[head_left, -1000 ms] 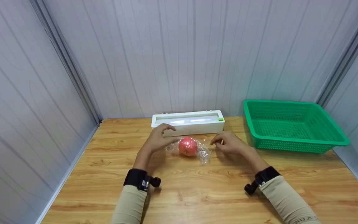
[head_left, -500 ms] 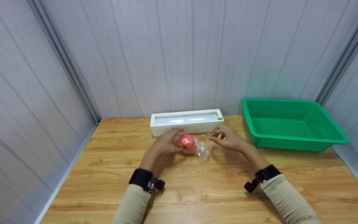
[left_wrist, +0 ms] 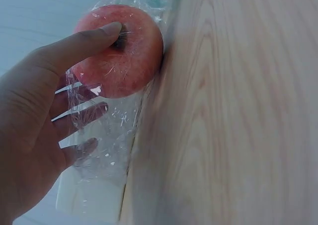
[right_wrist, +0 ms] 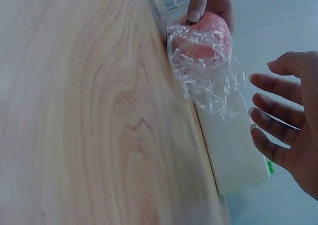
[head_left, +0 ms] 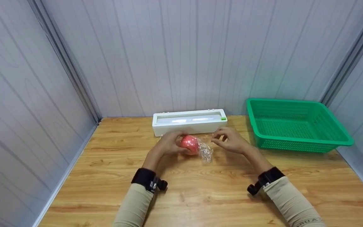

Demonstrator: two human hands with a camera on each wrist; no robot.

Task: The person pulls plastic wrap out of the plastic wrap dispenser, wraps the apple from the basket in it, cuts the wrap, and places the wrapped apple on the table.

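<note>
left hand [head_left: 169, 145] grips the film-wrapped apple [head_left: 189, 144]; right hand [head_left: 232, 141] open beside it; green basket [head_left: 298, 146] holds nothing.

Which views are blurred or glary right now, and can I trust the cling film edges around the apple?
Head view: sharp, even light, soft shadows under the hands; wall lines bow at the edges. Left wrist view: wooden table smeared, but apple and left hand are clear. Right wrist view: table grain soft; cling film shows white glints, its edges hard to trace; right hand sharp.
</note>
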